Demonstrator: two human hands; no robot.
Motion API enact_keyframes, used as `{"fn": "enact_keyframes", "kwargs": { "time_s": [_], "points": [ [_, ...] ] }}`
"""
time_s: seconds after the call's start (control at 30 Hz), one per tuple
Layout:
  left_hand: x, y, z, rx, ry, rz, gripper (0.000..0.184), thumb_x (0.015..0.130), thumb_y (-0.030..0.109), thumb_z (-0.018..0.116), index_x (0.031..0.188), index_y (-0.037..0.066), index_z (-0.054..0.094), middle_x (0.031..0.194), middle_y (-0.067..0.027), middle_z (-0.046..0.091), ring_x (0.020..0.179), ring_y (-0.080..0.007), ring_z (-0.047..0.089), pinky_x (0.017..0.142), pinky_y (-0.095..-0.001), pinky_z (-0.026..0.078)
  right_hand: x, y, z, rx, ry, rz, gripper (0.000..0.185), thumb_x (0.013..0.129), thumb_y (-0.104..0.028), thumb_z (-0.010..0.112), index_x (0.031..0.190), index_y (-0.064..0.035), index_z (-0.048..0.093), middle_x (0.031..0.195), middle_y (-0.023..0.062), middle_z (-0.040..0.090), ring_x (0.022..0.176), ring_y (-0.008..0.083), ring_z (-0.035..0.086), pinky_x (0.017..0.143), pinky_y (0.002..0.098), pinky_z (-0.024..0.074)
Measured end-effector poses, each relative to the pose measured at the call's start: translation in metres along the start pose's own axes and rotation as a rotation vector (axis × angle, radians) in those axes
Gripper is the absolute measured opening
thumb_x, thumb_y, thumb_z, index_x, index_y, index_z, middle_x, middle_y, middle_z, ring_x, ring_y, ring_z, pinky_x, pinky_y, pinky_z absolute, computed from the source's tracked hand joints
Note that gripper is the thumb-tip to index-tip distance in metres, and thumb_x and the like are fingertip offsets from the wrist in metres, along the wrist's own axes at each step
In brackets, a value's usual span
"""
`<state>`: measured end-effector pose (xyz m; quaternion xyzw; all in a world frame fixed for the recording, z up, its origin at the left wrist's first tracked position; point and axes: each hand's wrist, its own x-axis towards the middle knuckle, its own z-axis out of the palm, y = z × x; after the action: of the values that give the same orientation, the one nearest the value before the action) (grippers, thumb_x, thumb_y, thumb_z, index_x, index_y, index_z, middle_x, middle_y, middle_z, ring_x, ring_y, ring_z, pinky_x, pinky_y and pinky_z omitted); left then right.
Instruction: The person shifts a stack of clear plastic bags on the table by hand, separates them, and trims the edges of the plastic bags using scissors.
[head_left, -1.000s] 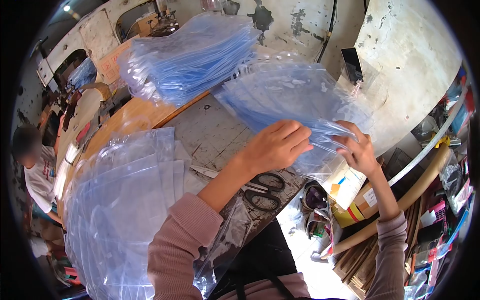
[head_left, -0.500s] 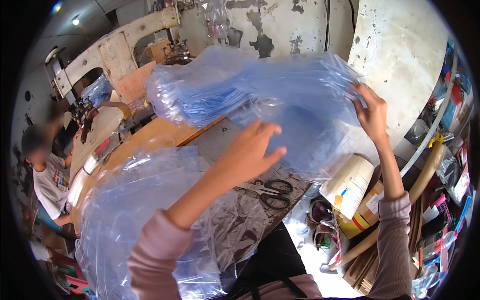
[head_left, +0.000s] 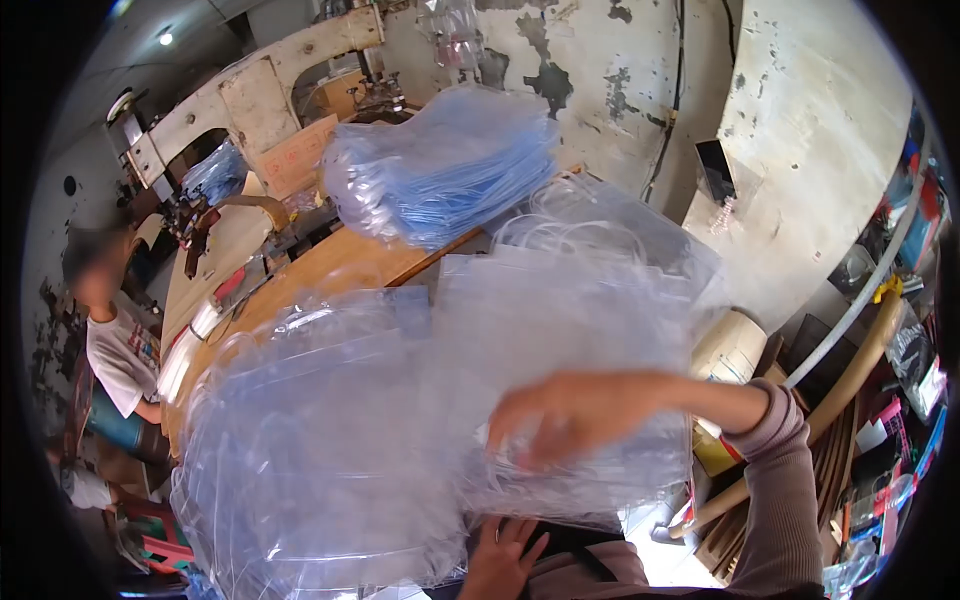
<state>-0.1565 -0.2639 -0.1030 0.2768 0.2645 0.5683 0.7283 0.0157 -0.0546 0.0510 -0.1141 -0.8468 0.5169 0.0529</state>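
A group of clear plastic bags (head_left: 570, 320) lies across the middle of the table, over the place where the scissors were. Above its front part is my right hand (head_left: 570, 415), blurred, its fingers bent; what it holds, if anything, is unclear. My left hand (head_left: 500, 560) is at the bottom centre, by the front edge of the bags, with its fingers spread and a ring on one. To the left spreads another pile of clear bags (head_left: 310, 450). A thick stack of bluish bags (head_left: 440, 165) rests at the back on the wooden board.
A pale machine (head_left: 250, 95) stands at the back left. Beyond the left side sits another person (head_left: 120, 350). A phone (head_left: 715, 170) is on the pale surface at the right. Rolls, boxes and a long tube (head_left: 860, 350) fill the right side.
The bags held up at the right by my right hand now lie nearer me, covering the scissors. Both hands have come closer to my body, the left dropping to the table's front edge.
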Motion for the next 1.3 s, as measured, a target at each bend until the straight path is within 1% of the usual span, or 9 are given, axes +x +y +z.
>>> {"fn": "enact_keyframes", "kwargs": {
  "time_s": [0.13,0.33,0.43,0.6,0.9,1.07,1.13,1.2,1.3],
  "points": [
    [0.022,-0.041,0.048,-0.066,0.315,0.060,0.073,0.077,0.001,0.065,0.136,0.013,0.023,0.137,-0.0114,0.034,0.129,-0.0224,0.032,0.104,-0.0396,0.032,-0.022,0.109,-0.115,-0.947,0.559,0.244,0.015,0.073,-0.009,0.055,0.079,0.0024,0.063,0.085,0.0186,0.061,0.085,0.0347,0.057,0.081,0.0403,0.0451],
    [0.050,-0.049,0.073,-0.014,0.336,0.426,0.072,0.081,0.000,0.060,0.139,0.004,0.017,0.138,-0.0158,0.030,0.125,-0.0264,0.037,0.099,-0.0385,0.039,-0.009,0.140,-0.144,-0.903,0.394,0.178,0.022,0.076,-0.015,0.057,0.083,0.0050,0.063,0.086,0.0196,0.061,0.083,0.0358,0.058,0.079,0.0413,0.0458],
    [0.050,-0.050,0.076,0.017,0.422,0.341,0.067,0.081,0.001,0.061,0.136,0.002,0.022,0.134,-0.0150,0.034,0.122,-0.0253,0.039,0.098,-0.0370,0.038,0.007,0.131,-0.144,-0.494,0.357,0.243,0.036,0.080,-0.030,0.059,0.084,0.0062,0.063,0.084,0.0194,0.061,0.086,0.0342,0.058,0.079,0.0400,0.0460],
    [0.052,-0.046,0.083,0.053,0.515,0.296,0.059,0.082,0.004,0.061,0.131,0.000,0.029,0.128,-0.0138,0.040,0.116,-0.0236,0.042,0.095,-0.0345,0.038,0.020,0.136,-0.135,-0.878,0.264,0.379,0.078,0.072,-0.066,0.058,0.095,0.0083,0.060,0.094,0.0191,0.060,0.092,0.0330,0.056,0.079,0.0377,0.0439],
    [0.059,-0.005,0.089,0.078,0.727,0.239,0.042,0.083,0.008,0.061,0.120,-0.004,0.045,0.110,-0.0094,0.055,0.097,-0.0190,0.051,0.085,-0.0304,0.041,0.003,0.083,-0.149,-0.404,0.145,0.854,0.074,0.068,-0.059,0.068,0.097,0.0079,0.060,0.088,0.0126,0.058,0.082,0.0226,0.055,0.071,0.0309,0.0420],
    [0.019,0.004,-0.001,0.184,0.518,-0.072,0.017,0.085,0.010,0.060,0.097,-0.001,0.056,0.072,0.0014,0.050,0.063,-0.0122,0.043,0.061,-0.0293,0.038,-0.037,0.059,-0.142,-0.152,0.467,0.611,0.056,0.069,-0.048,0.075,0.086,0.0046,0.061,0.079,0.0050,0.053,0.074,0.0148,0.048,0.062,0.0284,0.0383],
    [0.009,0.037,0.029,0.703,0.690,0.176,0.031,0.083,0.012,0.063,0.110,0.002,0.054,0.095,-0.0108,0.058,0.080,-0.0210,0.055,0.073,-0.0324,0.044,-0.053,0.051,-0.141,-0.068,0.578,0.456,0.049,0.071,-0.042,0.076,0.083,0.0034,0.062,0.079,0.0022,0.052,0.074,0.0119,0.044,0.062,0.0275,0.0361],
    [0.020,0.097,0.082,0.375,0.611,0.348,0.062,0.082,0.000,0.059,0.135,0.001,0.026,0.127,-0.0140,0.045,0.118,-0.0236,0.046,0.096,-0.0352,0.042,-0.068,0.050,-0.144,0.037,0.653,0.408,0.043,0.074,-0.036,0.075,0.085,0.0030,0.062,0.079,0.0008,0.053,0.075,0.0096,0.046,0.065,0.0256,0.0370],
    [0.034,0.139,0.078,0.768,0.502,0.596,0.034,0.082,0.012,0.067,0.107,0.001,0.046,0.088,-0.0027,0.054,0.076,-0.0088,0.049,0.069,-0.0217,0.041,-0.068,0.023,-0.127,0.136,0.959,0.160,0.041,0.074,-0.033,0.075,0.090,0.0030,0.062,0.078,0.0018,0.056,0.076,0.0098,0.049,0.070,0.0245,0.0383]
  ]
}}
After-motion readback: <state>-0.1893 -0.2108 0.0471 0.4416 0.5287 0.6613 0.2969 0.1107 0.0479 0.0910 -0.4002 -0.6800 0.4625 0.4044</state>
